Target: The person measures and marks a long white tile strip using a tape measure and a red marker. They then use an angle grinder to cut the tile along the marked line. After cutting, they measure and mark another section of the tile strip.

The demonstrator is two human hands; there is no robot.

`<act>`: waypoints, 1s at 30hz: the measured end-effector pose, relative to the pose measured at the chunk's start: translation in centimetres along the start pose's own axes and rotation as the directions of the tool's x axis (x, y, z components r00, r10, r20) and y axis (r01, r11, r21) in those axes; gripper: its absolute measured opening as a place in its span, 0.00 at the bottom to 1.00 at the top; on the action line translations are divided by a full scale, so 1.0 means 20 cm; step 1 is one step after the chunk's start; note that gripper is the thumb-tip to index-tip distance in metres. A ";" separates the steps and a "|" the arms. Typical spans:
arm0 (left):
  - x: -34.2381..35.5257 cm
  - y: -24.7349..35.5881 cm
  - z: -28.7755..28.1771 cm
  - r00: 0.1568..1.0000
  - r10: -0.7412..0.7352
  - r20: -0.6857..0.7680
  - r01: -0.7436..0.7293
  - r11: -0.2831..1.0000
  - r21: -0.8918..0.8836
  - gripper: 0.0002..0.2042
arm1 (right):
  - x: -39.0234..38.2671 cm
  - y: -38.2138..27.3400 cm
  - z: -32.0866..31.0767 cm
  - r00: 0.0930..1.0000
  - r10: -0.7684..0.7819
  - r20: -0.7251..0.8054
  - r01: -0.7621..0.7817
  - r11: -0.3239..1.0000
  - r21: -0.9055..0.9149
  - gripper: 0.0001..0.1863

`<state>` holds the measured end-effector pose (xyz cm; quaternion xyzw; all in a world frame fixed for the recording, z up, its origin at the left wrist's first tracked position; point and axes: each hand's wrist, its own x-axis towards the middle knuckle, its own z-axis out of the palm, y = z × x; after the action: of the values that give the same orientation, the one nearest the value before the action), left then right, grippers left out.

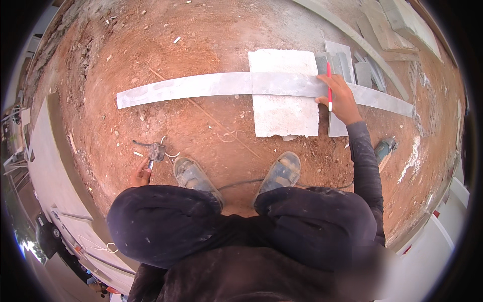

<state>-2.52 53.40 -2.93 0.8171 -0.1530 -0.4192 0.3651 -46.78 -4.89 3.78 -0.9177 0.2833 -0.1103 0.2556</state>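
1 grey strip (282, 84) runs under half-curled R hand (342, 100) w/ red pen (329, 98) held; L hand (142, 177) grips tool (157, 152).

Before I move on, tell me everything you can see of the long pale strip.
The long pale strip is flat, narrow and grey-white, stone-like, with faint smudges. It lies crosswise over the white slab, reaching past both its sides. A thin line crosses it near the slab's left edge; joint or mark, I can't tell. The right hand spans its width, hiding part.
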 end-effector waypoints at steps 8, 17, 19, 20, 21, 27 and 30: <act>0.06 0.39 0.43 0.969 -0.024 0.247 0.005 0.997 0.078 0.20 | 0.07 0.00 0.06 0.996 -0.082 -0.043 0.081 0.996 -0.031 0.33; 0.13 0.70 0.69 0.787 0.011 0.617 -0.257 0.915 0.312 0.19 | 0.04 -0.05 0.06 0.987 -0.072 -0.146 0.053 0.990 -0.130 0.26; 0.17 0.72 0.70 0.787 0.010 0.617 -0.290 0.889 0.355 0.19 | 0.00 -0.14 0.03 0.967 -0.019 -0.254 0.011 0.999 -0.030 0.23; 0.18 0.69 0.69 0.801 0.014 0.599 -0.283 0.890 0.358 0.19 | -0.02 -0.19 0.01 0.953 0.011 -0.304 -0.008 1.000 0.009 0.22; 0.19 0.66 0.69 0.814 0.016 0.580 -0.275 0.891 0.362 0.19 | -0.06 -0.25 0.02 0.937 0.090 -0.338 -0.058 0.993 0.104 0.20; 0.21 0.71 0.73 0.829 0.038 0.557 -0.363 0.795 0.486 0.21 | -0.31 -0.42 0.13 0.905 0.311 -0.289 -0.245 0.938 0.244 0.14; 0.20 0.83 0.68 0.823 0.197 0.533 -0.496 0.706 0.505 0.23 | -0.37 -0.37 0.10 0.891 0.245 -0.382 -0.228 0.969 0.089 0.17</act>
<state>-9.97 33.33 1.62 0.7283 -0.5161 -0.4389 0.1031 -48.61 5.40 5.65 -0.8304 0.4357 -0.2648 0.2248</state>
